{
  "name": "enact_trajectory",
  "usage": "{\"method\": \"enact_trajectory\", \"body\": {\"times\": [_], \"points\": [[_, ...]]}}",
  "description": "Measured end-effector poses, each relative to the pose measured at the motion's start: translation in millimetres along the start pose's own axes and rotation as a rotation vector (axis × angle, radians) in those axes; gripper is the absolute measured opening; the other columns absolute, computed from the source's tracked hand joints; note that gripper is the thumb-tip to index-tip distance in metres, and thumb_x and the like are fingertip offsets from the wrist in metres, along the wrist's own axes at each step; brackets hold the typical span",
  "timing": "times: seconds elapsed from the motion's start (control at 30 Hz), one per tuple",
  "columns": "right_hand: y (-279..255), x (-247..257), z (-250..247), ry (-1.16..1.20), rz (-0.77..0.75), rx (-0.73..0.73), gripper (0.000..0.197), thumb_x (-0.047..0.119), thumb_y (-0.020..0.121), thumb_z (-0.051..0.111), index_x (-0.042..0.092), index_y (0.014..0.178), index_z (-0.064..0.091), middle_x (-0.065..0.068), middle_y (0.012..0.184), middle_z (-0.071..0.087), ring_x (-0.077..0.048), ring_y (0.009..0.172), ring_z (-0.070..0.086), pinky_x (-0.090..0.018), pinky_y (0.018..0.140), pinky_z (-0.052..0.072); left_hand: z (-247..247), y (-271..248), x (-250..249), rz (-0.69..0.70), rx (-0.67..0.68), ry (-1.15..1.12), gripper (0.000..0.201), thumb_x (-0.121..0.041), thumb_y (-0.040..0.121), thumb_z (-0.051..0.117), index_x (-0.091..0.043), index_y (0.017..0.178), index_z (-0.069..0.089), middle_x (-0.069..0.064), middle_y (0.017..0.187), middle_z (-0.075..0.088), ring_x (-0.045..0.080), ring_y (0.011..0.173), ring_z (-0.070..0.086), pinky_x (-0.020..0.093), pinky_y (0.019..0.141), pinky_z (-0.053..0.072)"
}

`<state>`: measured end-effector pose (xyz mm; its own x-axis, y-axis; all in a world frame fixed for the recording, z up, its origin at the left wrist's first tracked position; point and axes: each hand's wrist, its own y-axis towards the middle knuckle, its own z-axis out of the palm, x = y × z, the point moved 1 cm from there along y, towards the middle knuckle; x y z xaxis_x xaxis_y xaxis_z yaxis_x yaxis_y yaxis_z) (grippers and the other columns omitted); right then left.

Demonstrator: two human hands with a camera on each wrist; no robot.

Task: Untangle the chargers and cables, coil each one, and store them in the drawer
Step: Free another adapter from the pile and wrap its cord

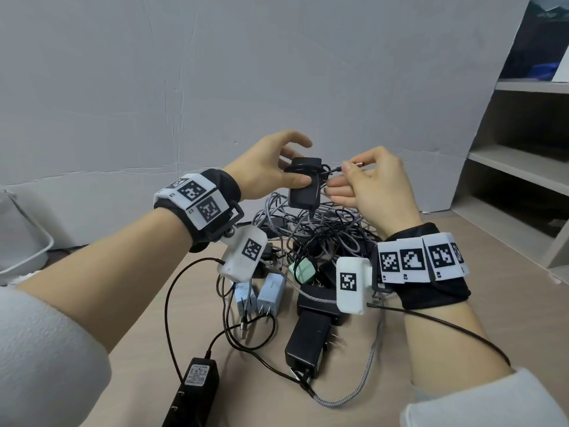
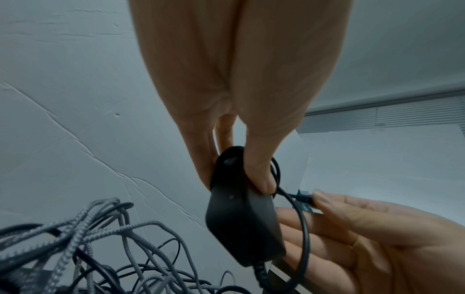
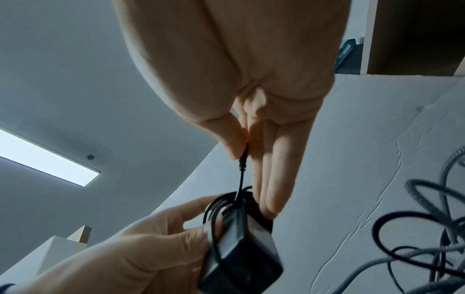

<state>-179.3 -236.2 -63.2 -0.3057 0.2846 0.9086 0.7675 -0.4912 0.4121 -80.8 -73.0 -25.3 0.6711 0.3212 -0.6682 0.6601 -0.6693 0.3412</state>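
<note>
Adapter winding: black adapter [image 1: 303, 186] held above the cable tangle [image 1: 311, 232] on the tabletop [image 1: 431, 328].
Left hand [image 1: 271, 167] grips the adapter body, thumb pinning the wrapped turns; right hand [image 1: 369, 183] pinches the plug end [image 1: 358, 163]. Keep the lead taut, lay turns side by side, and tuck the plug under the last turn.
</note>
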Motion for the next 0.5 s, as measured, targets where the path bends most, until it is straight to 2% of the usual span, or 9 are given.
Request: {"method": "enact_trajectory", "body": {"times": [0.1, 0.17, 0.23, 0.3, 0.37, 0.5], "points": [[-2.4, 1.6, 3.7, 0.048, -0.012, -0.012, 0.012, 0.012, 0.103, 0.052, 0.019, 0.094, 0.046, -0.021, 0.085, 0.073, -0.028, 0.07, 0.076, -0.047, 0.07, 0.063, 3.1, 1.1, -1.0, -0.01, 0.031, 0.061, 0.047, -0.011, 0.09, 0.074, -0.017, 0.133, 0.056, 0.002, 0.113, 0.064, 0.013, 0.088, 0.066, 0.017, 0.077, 0.056], [-2.8, 1.9, 6.3, 0.06, -0.019, -0.018, 0.014, 0.013, 0.104, 0.05, 0.021, 0.094, 0.045, -0.021, 0.087, 0.073, -0.028, 0.071, 0.076, -0.048, 0.07, 0.063, 3.0, 0.0, -1.7, -0.033, 0.068, 0.081, 0.042, -0.014, 0.092, 0.072, -0.017, 0.131, 0.058, -0.001, 0.108, 0.066, 0.015, 0.087, 0.067, 0.02, 0.077, 0.057], [-2.5, 2.9, 6.3, 0.076, -0.028, -0.025, 0.015, 0.013, 0.104, 0.049, 0.022, 0.094, 0.044, -0.019, 0.087, 0.073, -0.028, 0.072, 0.076, -0.048, 0.07, 0.063, 3.0, -2.5, -1.7, -0.074, 0.129, -0.036, 0.035, -0.018, 0.094, 0.07, -0.016, 0.127, 0.059, 0.003, 0.109, 0.068, 0.02, 0.092, 0.07, 0.025, 0.081, 0.058], [-2.6, 5.0, 5.3, 0.073, -0.048, -0.014, 0.014, 0.013, 0.104, 0.049, 0.022, 0.095, 0.044, -0.018, 0.087, 0.073, -0.026, 0.075, 0.076, -0.047, 0.071, 0.063, 3.0, -5.4, -3.6, -0.133, 0.167, -0.236, 0.033, -0.028, 0.099, 0.062, -0.01, 0.125, 0.062, 0.012, 0.116, 0.069, 0.023, 0.1, 0.071, 0.035, 0.087, 0.06], [-3.9, 7.1, 5.3, 0.069, -0.069, 0.02, 0.013, 0.012, 0.104, 0.049, 0.02, 0.096, 0.045, -0.017, 0.087, 0.073, -0.024, 0.077, 0.076, -0.042, 0.071, 0.064, 1.6, -6.1, -4.0, -0.203, 0.131, -0.352, 0.039, -0.035, 0.104, 0.05, -0.005, 0.126, 0.062, 0.014, 0.117, 0.067, 0.023, 0.095, 0.069, 0.041, 0.087, 0.061], [-6.3, 10.5, 7.0, 0.058, -0.079, 0.096, 0.011, 0.013, 0.105, 0.049, 0.02, 0.097, 0.045, -0.015, 0.086, 0.073, -0.022, 0.073, 0.076, -0.036, 0.066, 0.063, 0.5, -5.1, 1.0, -0.208, 0.117, -0.335, 0.026, -0.023, 0.105, 0.05, -0.007, 0.12, 0.064, 0.015, 0.115, 0.066, 0.022, 0.098, 0.068, 0.039, 0.081, 0.062]]}}
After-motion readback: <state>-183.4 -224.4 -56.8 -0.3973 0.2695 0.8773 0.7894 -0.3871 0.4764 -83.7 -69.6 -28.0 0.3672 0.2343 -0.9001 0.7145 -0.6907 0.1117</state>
